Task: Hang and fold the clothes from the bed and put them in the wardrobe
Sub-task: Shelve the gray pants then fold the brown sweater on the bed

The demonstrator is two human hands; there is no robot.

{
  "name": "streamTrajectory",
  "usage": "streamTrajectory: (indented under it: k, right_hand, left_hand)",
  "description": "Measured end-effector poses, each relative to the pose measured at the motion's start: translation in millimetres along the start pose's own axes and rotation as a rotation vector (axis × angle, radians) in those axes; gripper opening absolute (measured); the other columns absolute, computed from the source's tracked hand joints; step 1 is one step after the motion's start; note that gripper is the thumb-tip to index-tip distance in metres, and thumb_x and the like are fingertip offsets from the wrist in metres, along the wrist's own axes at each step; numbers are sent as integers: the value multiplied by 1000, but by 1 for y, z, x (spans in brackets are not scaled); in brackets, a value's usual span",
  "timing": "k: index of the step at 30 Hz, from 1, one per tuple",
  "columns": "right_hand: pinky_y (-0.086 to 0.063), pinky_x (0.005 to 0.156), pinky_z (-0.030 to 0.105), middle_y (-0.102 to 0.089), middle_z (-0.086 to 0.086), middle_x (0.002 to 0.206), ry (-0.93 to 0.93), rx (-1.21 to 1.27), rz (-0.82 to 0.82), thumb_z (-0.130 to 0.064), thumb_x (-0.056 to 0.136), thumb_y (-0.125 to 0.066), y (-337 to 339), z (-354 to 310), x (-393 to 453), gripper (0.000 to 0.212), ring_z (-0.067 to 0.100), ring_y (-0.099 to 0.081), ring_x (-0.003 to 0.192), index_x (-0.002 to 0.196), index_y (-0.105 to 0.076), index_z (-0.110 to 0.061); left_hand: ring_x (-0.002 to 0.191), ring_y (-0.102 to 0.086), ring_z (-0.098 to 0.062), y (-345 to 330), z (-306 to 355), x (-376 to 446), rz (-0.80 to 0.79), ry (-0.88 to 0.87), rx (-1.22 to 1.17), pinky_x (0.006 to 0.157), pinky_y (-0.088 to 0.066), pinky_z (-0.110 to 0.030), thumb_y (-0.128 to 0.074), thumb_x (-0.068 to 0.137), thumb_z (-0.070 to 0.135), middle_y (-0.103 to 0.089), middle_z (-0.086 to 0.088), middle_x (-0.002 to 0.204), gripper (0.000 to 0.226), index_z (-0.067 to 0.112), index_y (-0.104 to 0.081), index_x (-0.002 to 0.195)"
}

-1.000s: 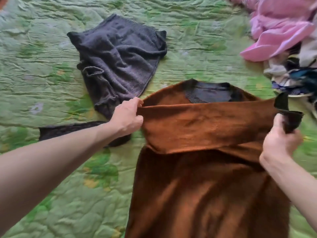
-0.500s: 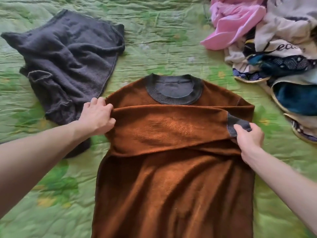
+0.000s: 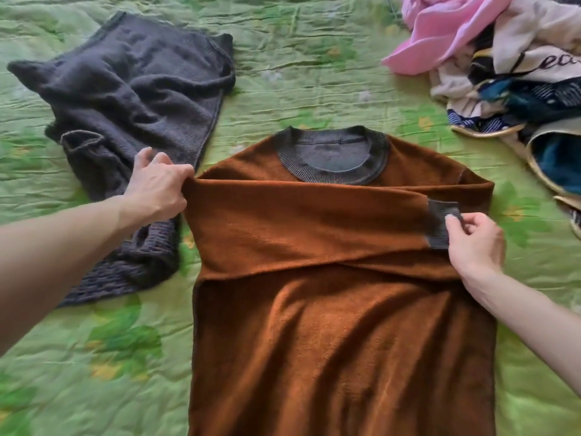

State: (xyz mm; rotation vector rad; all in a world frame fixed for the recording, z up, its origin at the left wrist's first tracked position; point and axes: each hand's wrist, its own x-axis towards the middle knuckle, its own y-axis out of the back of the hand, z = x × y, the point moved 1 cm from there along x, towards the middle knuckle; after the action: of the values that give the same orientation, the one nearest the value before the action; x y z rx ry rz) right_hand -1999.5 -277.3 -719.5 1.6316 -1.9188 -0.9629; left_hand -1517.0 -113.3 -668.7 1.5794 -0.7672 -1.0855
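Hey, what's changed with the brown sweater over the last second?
The right hand brought the grey cuff down from mid-air and laid the sleeve flat across the brown sweater, still pinching it. The left hand keeps gripping the fold's left edge.

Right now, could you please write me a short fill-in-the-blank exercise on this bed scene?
1. The rust-brown knitted sweater has a ribbed ____ collar.
2. The right hand pinches the sleeve's ribbed ____.
3. The left hand grips the sleeve's ____.
4. The pink garment lies on a ____ quilted bedspread.

Missing: grey; cuff; fold; green
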Motion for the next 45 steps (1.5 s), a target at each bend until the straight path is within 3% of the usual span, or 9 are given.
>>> streamTrajectory:
  k: [4, 9, 15, 21, 24, 30, 33, 37, 45]
  right_hand:
    - [-49, 87, 46, -71, 17, 112, 28, -177, 0, -53, 98, -57, -7, -10, 0, 42, 41, -65, 105, 112, -60, -13]
    - [-45, 77, 47, -69, 28, 106, 139, -273, 64, -43, 106, -46, -1, -11, 7, 33, 49, -64, 97, 115, -55, -12]
    - [-46, 82, 49, -66, 33, 107, 162, -403, -56, -43, 106, -45, -7, -15, 4, 35, 52, -64, 98, 119, -51, -11]
    - [-38, 65, 42, -68, 30, 87, 445, -421, -77, -44, 105, -51, 6, -3, 13, 30, 50, -66, 77, 109, -50, -14]
    - [-38, 66, 43, -68, 33, 90, 379, -461, -92, -40, 105, -53, -1, 7, 16, 30, 51, -66, 81, 111, -52, -11]
    - [-39, 103, 51, -50, 21, 140, 690, -401, 133, -30, 100, -57, -4, 3, 0, 47, 39, -48, 129, 142, -46, -10]
    - [-31, 120, 46, -37, 13, 162, 1016, -466, -51, -34, 105, -48, -18, -11, -29, 56, 31, -36, 150, 156, -40, -11]
    - [-13, 129, 47, -13, 1, 173, 857, -608, -327, -54, 107, -25, -48, -3, -62, 67, 20, -7, 160, 165, -16, -22]
    - [-15, 127, 50, -15, 3, 173, 785, -703, -234, -61, 103, -24, -12, 54, -35, 73, 24, -12, 159, 165, -17, -24]
  left_hand:
    - [118, -52, -38, -22, 13, -2, 34, 27, -3, 118, -22, -50, -50, 90, 29, -69, -18, 107, 24, 12, -59, 105]
    - [113, -50, -45, -32, 7, 2, 149, -54, 239, 121, -18, -57, -54, 93, 23, -68, -24, 101, 20, 6, -53, 102]
    - [111, -48, -45, -42, 31, 2, 140, 159, 37, 109, -28, -56, -46, 94, 18, -63, -25, 109, 19, 5, -50, 108]
    - [93, -47, -42, -40, -5, 4, 353, -368, 422, 95, -36, -56, -45, 107, 36, -54, -26, 91, 37, 1, -48, 99]
    - [94, -47, -43, -46, -4, 10, 300, -289, 460, 94, -36, -55, -63, 98, 30, -53, -28, 94, 36, -4, -52, 99]
    - [120, -46, -45, -47, 52, -11, 364, -86, 45, 107, -34, -58, -39, 97, 22, -50, -26, 123, 39, 0, -54, 126]
    - [144, -38, -41, -53, 95, -34, 412, -82, -202, 121, -29, -56, -39, 104, 37, -46, -20, 149, 53, 6, -48, 146]
    - [160, -18, -28, -90, 132, -68, 289, -52, -308, 129, -15, -53, -29, 107, 49, -26, -7, 172, 63, 22, -31, 164]
    - [162, -7, -25, -107, 72, -82, 192, -89, -149, 131, -7, -51, -20, 105, 61, -11, -2, 176, 71, 30, -13, 168]
